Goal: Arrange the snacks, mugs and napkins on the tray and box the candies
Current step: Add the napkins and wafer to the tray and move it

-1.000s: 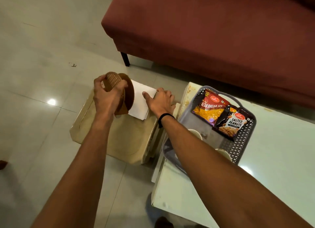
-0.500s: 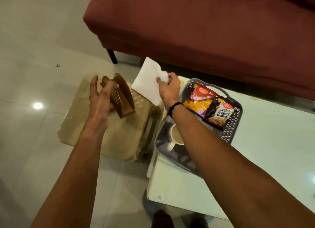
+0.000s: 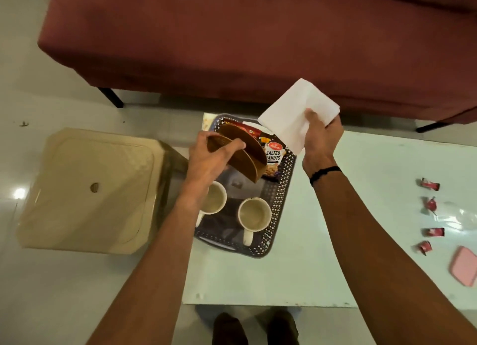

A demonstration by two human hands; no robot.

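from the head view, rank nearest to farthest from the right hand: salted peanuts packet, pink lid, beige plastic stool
1. Salted peanuts packet, on the tray just left of the right hand.
2. Pink lid, at the table's right edge.
3. Beige plastic stool, on the floor, far left.

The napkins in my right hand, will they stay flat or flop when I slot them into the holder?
The napkins look thin and soft, pinched at one edge by the right hand, so the free end will likely droop. The stack probably weighs little. The wooden holder in the left hand looks rigid and should guide them.
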